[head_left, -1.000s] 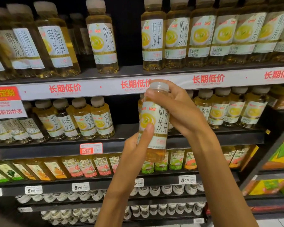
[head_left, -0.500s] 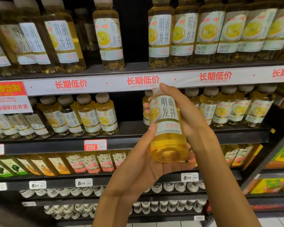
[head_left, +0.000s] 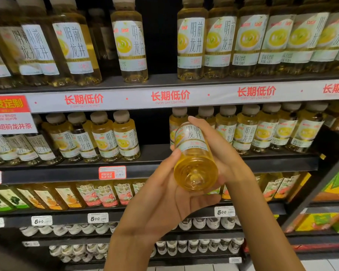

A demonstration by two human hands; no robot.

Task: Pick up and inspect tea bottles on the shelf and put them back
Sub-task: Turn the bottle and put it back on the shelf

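Bottle (head_left: 194, 159) tipped further since earlier, base now facing camera. Left hand (head_left: 170, 194) cradles it on open palm and straight fingers; right hand (head_left: 219, 153) grips its upper part. Inspection underway; return to shelf (head_left: 151, 153) gap behind hands still left.

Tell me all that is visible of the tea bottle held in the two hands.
The tea bottle looks like clear plastic, filled with yellow-gold liquid. A white label with dark Chinese characters and a red logo wraps its upper part. It is tilted, its round dimpled base toward the camera; its cap is hidden. It is held in front of the middle shelf. The left hand touches it low on its left side, and the right hand holds its top and right side.
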